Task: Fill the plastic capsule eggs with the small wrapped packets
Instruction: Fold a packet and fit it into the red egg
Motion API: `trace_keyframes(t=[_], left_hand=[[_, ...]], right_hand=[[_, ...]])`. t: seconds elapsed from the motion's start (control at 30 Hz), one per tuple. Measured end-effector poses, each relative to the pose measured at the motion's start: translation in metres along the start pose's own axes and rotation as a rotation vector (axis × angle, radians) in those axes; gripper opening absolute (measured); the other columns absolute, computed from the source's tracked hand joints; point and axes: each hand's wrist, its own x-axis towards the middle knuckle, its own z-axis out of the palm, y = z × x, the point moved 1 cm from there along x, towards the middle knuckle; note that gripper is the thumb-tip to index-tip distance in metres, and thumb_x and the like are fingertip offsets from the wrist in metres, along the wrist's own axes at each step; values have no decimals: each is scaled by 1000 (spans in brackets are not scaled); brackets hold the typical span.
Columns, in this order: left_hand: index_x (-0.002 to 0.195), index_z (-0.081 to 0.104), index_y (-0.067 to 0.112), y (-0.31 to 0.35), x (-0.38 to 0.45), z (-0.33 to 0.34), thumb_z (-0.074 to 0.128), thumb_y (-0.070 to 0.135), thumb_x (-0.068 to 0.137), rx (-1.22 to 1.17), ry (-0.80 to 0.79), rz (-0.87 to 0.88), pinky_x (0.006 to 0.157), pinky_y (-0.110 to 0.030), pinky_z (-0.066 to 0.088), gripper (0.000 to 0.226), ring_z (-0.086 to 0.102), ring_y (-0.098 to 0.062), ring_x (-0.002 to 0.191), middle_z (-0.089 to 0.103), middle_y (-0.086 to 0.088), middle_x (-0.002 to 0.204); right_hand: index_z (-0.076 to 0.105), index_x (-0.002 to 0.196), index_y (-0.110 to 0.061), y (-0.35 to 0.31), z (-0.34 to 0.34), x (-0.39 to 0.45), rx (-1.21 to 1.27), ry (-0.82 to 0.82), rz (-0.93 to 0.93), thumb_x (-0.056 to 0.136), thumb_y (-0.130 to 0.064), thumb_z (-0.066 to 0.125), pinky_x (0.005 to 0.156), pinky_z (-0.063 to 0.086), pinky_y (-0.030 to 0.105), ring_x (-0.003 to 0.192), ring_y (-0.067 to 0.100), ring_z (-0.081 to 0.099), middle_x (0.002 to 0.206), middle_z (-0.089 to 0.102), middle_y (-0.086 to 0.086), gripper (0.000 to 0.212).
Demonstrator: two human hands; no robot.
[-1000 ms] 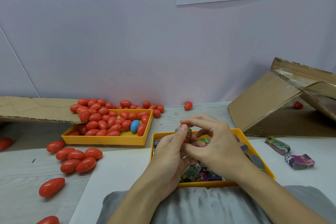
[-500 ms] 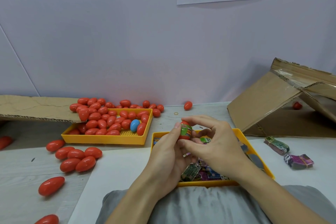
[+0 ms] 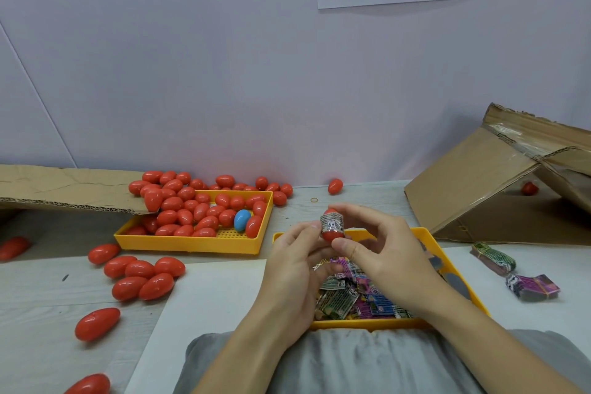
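Both hands hold one red capsule egg (image 3: 332,235) upright above the near yellow tray (image 3: 428,238). A grey printed packet (image 3: 332,224) sits between the egg's two halves, its band showing. My left hand (image 3: 294,262) pinches the egg from the left. My right hand (image 3: 380,252) grips it from the right, thumb under and index finger over the top. The tray below holds several wrapped packets (image 3: 348,297) in purple, green and grey.
A second yellow tray (image 3: 192,241) at the left holds several red eggs and one blue egg (image 3: 242,220). Loose red eggs (image 3: 140,278) lie on the table to its left. Cardboard (image 3: 479,182) leans at the right, with two banded packet bundles (image 3: 531,286) in front.
The egg has turned in my fingers: a grey face of the packet shows where green showed. My hands have shifted slightly around it, still above the tray.
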Motion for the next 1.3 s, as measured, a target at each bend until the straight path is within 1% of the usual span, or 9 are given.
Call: trace_keyframes(t=[0.17, 0.27, 0.33, 0.47, 0.6, 0.67, 0.83, 1.07, 1.3], left_hand=[[72, 77, 15, 0, 0, 0, 56, 16, 98, 60, 40, 30, 48, -26, 52, 33, 67, -17, 64, 70, -6, 72], [86, 69, 9, 0, 0, -1, 70, 22, 87, 86, 75, 100, 47, -25, 51, 13, 65, -13, 62, 68, 1, 72], [89, 67, 7, -2, 1, -3, 75, 22, 79, 141, 65, 150, 49, -25, 52, 20, 65, -11, 65, 69, 1, 75], [92, 70, 2, -3, 1, -3, 64, 9, 93, 155, 26, 112, 54, -27, 54, 9, 66, -13, 65, 70, -7, 78], [69, 79, 17, -2, 0, -1, 50, 12, 102, 188, -17, 22, 55, -27, 56, 43, 69, -17, 63, 73, -8, 73], [63, 78, 22, -1, 0, 0, 53, 18, 100, 177, -9, 8, 54, -28, 54, 44, 67, -17, 62, 70, -6, 67], [71, 79, 19, -1, 0, 1, 57, 22, 97, 206, -33, -8, 57, -29, 54, 34, 72, -24, 78, 73, -10, 73], [80, 76, 3, 0, 2, -3, 50, 30, 82, 33, -144, -105, 71, -39, 53, 38, 69, -30, 75, 71, -24, 82], [83, 73, -2, 1, 1, -3, 43, 24, 81, -32, -247, -197, 60, -32, 57, 40, 70, -29, 68, 69, -22, 78]], right_hand=[[64, 126, -33, 1, -1, -1, -62, 17, 0, 88, -10, 73, 97, 54, 35, 119, 0, 60, 122, 68, -16, 45], [62, 128, -35, -2, 0, -3, -212, 45, -57, 86, -15, 75, 94, 54, 25, 116, -7, 58, 122, 65, -22, 48], [62, 130, -30, -3, 2, -3, -278, 46, -94, 86, -20, 76, 94, 53, 25, 115, -7, 58, 120, 66, -23, 48], [64, 127, -33, -5, 2, -3, -271, 69, -119, 84, -22, 77, 95, 53, 28, 117, -3, 58, 120, 65, -22, 46], [66, 122, -36, -6, 2, -3, -258, 80, -123, 81, -24, 80, 96, 53, 32, 113, -2, 61, 118, 66, -24, 45], [68, 121, -33, -6, 3, -3, -276, 79, -126, 79, -23, 82, 95, 53, 36, 111, 1, 62, 116, 66, -24, 45], [68, 120, -30, -8, 4, -3, -316, 66, -175, 77, -21, 83, 90, 55, 32, 108, 2, 62, 111, 65, -24, 47], [69, 119, -29, -11, 5, -5, -240, 81, -192, 72, -29, 80, 85, 50, 15, 108, 0, 63, 108, 69, -19, 48], [71, 114, -24, -18, 6, -6, -321, 69, -234, 70, -27, 90, 82, 46, 13, 103, 5, 62, 103, 67, -16, 48]])
